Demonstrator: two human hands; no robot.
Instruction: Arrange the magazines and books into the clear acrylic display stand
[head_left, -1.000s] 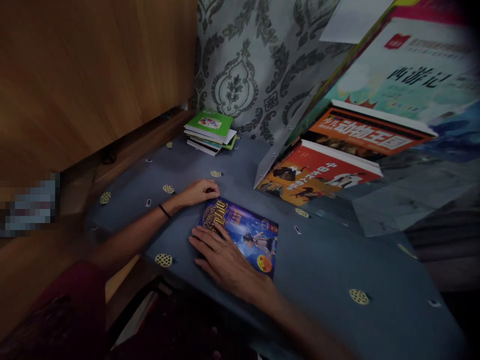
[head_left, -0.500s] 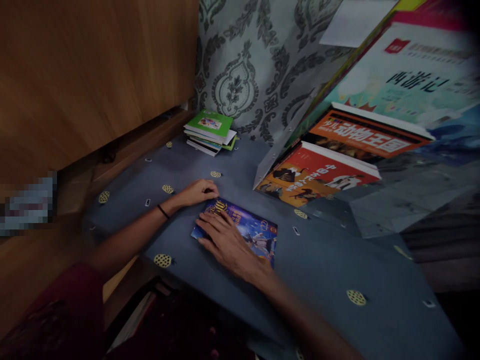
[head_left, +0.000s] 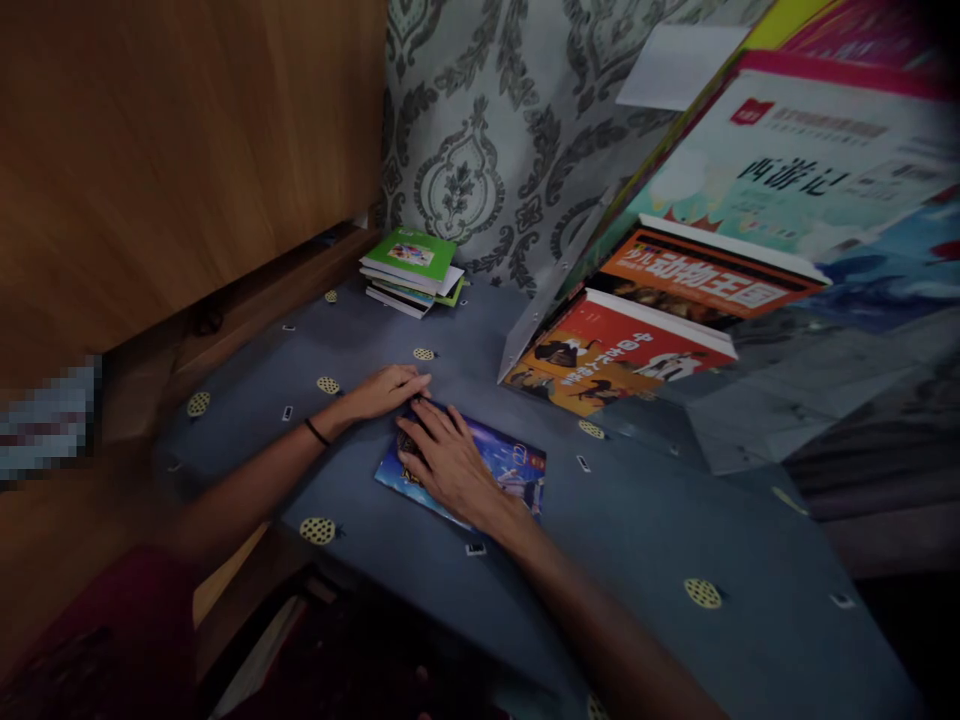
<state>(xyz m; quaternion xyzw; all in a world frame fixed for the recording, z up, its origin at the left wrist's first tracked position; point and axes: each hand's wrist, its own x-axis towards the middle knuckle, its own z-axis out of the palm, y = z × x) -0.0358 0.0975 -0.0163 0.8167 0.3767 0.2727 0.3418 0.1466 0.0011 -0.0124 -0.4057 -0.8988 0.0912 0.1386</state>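
A blue book [head_left: 514,462] with a picture cover lies on the dark blue tablecloth [head_left: 247,480]. My right hand [head_left: 450,460] rests on top of it, palm down and fingers spread, covering much of the cover. At the book's far left corner is my left hand [head_left: 382,390], with a dark band on its wrist. Its fingers are bent and held together, close to the fingertips of my right hand, and nothing shows in them. Whether the left fingers touch the book's edge is hard to make out.
A stack of books [head_left: 411,265] with a green one on top stands by the patterned wall [head_left: 457,185]. To the right, a clear rack [head_left: 525,340] holds several upright books, including a red and orange book [head_left: 622,355]. A wooden panel [head_left: 187,150] borders the left side.
My right hand has slid slightly up the cover toward the far left corner, so its fingertips are nearer my left hand. The view has shifted a little.
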